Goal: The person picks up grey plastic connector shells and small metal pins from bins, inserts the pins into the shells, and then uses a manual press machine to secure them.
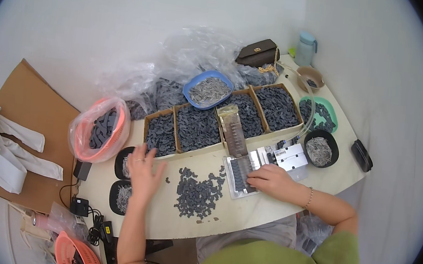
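Observation:
My left hand [145,174] is over the left part of the table, its fingers apart and nothing visible in them. It is beside two black bowls of thin metal pins, one bowl [114,196] nearer me and the other [118,163] partly behind the hand. My right hand [271,182] rests at a metal fixture [292,159], fingertips drawn together over a row of small dark grey pieces [241,174]. Whatever those fingertips hold is hidden. Between the hands lies a loose pile of dark grey pieces [198,193].
Behind the pile stands a divided cardboard tray [200,149] of grey pieces, a blue basin [186,96] of pins on it. A clear container [231,129] leans there. At right are a black bowl [335,155] with pins and a green tray [335,112]. A pink basket [81,143] stands left.

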Demonstrator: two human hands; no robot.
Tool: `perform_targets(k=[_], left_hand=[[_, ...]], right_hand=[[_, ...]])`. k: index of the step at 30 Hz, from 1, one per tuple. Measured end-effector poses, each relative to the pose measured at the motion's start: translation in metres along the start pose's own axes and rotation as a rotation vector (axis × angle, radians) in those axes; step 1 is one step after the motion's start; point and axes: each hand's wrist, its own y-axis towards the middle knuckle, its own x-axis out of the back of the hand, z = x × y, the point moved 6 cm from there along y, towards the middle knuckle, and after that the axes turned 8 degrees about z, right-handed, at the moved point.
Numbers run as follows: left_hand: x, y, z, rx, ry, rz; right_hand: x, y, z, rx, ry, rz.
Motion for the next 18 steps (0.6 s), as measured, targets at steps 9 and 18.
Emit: perform_targets(k=[9,18], left_hand=[[-0.022,-0.007,0.136,0.294,-0.010,0.338],[-0.021,-0.007,0.135,0.329,0.046,0.282]], right_hand=[[0.040,0.112,-0.090,-0.168,-0.042,-0.083],[-0.026,0.224,-0.171,-0.544,-0.291,0.567]])
